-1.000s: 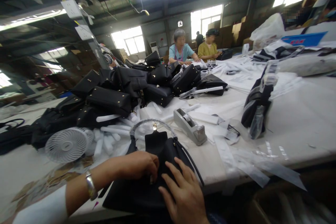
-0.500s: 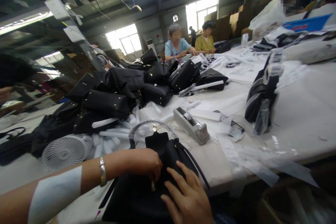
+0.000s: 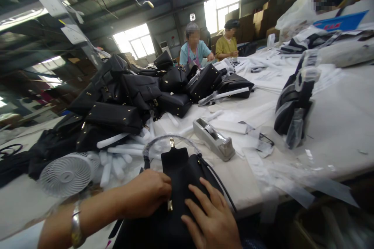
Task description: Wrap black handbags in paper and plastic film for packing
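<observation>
A black handbag (image 3: pixel 149 231) lies in front of me, its flap (image 3: pixel 177 159) turned up with a gold buckle piece (image 3: pixel 172 142) at the end. Its handle (image 3: pixel 157 140), wrapped in clear film, arches beyond the flap. My left hand (image 3: pixel 147 192) is closed, fingers curled in at the left edge of the flap, just above a gold clasp (image 3: pixel 170 205) on the bag's front. Whatever its fingertips may pinch is hidden. Fingers spread, my right hand (image 3: pixel 212 218) rests flat on the right side of the bag. A thin black strap (image 3: pixel 223 186) runs along that side.
A tape dispenser (image 3: pixel 213 139) stands beyond the bag, and a white fan (image 3: pixel 67 175) lies left. Behind are piled black handbags (image 3: pixel 117 116) and white foam sticks (image 3: pixel 112 140). Another wrapped bag (image 3: pixel 292 105) stands right. Two people (image 3: pixel 194 48) sit across the table.
My left hand has drawn back leftward from the clasp, leaving it exposed. My right hand stays spread on the bag. On the left, a dark-haired person has left the view.
</observation>
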The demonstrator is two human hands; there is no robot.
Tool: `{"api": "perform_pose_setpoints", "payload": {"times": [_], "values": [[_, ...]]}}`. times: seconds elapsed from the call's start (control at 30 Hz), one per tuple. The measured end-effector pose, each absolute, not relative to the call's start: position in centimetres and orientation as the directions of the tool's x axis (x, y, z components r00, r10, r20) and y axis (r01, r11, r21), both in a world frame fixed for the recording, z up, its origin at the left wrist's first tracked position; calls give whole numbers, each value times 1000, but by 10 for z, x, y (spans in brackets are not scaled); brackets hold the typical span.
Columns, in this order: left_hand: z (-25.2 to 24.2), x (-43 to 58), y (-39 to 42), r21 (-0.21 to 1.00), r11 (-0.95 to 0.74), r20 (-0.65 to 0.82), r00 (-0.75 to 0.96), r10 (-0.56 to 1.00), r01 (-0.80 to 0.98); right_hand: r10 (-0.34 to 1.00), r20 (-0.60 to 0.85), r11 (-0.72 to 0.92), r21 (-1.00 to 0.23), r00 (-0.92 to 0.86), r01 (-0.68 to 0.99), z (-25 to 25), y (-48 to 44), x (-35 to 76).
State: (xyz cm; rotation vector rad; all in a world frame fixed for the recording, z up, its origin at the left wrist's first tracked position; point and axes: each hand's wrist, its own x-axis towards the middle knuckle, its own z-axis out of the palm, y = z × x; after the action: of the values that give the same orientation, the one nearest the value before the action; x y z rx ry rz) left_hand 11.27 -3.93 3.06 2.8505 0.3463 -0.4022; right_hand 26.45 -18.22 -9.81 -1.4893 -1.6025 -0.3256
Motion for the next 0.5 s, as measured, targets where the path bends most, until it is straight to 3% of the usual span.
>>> {"api": "perform_pose_setpoints", "payload": {"times": [0.17,0.3,0.37,0.43,0.5], "values": [[35,94,-71,226,-834,-271,855,442,503,692,713,254,-382,109,888,-95,-182,261],[16,83,-92,13,-792,-194,779,597,610,724,679,226,-399,121,889,-92,-182,259],[3,82,-103,-27,-779,-183,763,620,627,748,646,187,-421,149,888,-90,-179,258],[-5,83,-116,98,-766,-220,765,605,635,768,620,167,-438,162,883,-88,-174,259],[-7,84,-129,323,-717,-248,787,566,617,777,609,169,-447,161,878,-87,-170,260]]}}
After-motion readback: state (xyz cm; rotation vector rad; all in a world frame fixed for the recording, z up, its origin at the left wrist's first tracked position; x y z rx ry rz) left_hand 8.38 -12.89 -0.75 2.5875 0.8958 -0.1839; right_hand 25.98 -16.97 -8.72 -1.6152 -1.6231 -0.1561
